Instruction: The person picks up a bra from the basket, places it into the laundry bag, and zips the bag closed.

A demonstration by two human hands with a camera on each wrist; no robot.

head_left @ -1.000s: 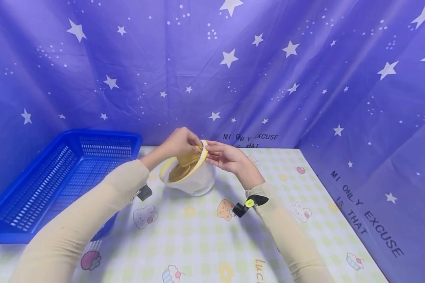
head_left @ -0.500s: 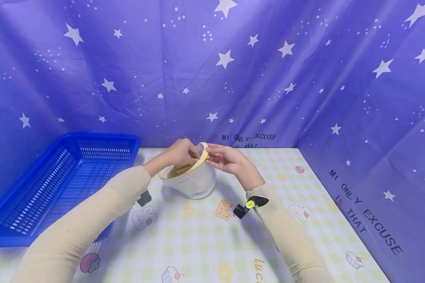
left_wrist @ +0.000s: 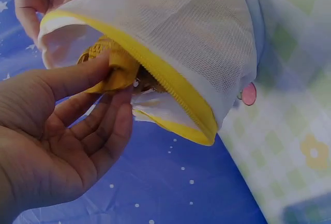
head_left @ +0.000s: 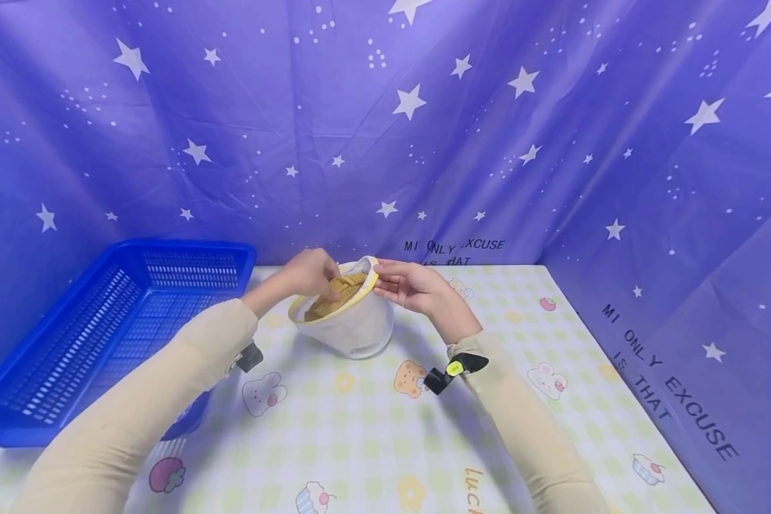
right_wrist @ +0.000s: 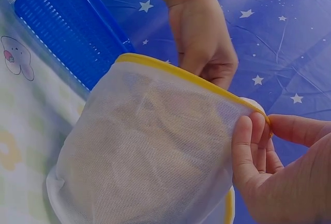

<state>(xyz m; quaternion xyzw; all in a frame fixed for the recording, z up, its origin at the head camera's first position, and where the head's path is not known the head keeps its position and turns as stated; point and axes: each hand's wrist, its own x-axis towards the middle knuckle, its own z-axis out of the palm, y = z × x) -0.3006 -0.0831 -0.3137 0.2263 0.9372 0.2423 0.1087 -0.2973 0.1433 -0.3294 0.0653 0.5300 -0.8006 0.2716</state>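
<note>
- By the left hand point(left_wrist: 57, 131), a fold of mustard fabric point(left_wrist: 121, 69) is pinched between thumb and fingers.
- The fabric is seen at the mouth of a white mesh bag point(left_wrist: 191, 32), partly inside; whether it is being fed in or drawn out cannot be told.
- For a sure grip, a good bunch of cloth is best taken, well clear of the yellow edging point(left_wrist: 155, 76), on which loose knit could be snagged.
- By the right hand point(head_left: 414, 287), the bag's rim is pinched between thumb and fingertips; if that side is held up firmly, the mouth should be prevented from collapsing.
- The bag is tilted, its mouth turned toward the left hand; its base seems to be rested on the checked tablecloth point(head_left: 373, 428), by which some steadiness may be lent.
- Beside it, on the person's left, a blue slotted basket point(head_left: 186, 247) is placed; elbow room is best minded there.
- Behind everything, a purple-blue starred curtain point(head_left: 263, 107) is hung.
</note>
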